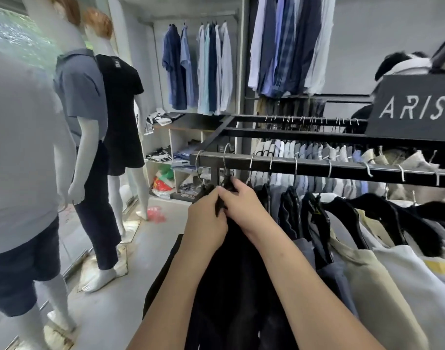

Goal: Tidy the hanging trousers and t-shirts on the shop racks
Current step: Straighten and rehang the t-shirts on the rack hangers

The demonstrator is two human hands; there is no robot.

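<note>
I'd judge the job barely begun at this end. The black garment (229, 274) hangs at six o'clock off the near rail (317, 168), its top bunched. The row toward three o'clock looks crowded and uneven, probably yet to be done. The left hand (206, 218) curls round the garment's top edge. The right hand (243, 205), touching the left, pinches fabric just below the hanger hook (224, 160) at twelve. Both forearms reach forward.

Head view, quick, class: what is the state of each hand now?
Left hand: grips the top of the black hanging garment.
Right hand: grips the same garment's top.
</note>
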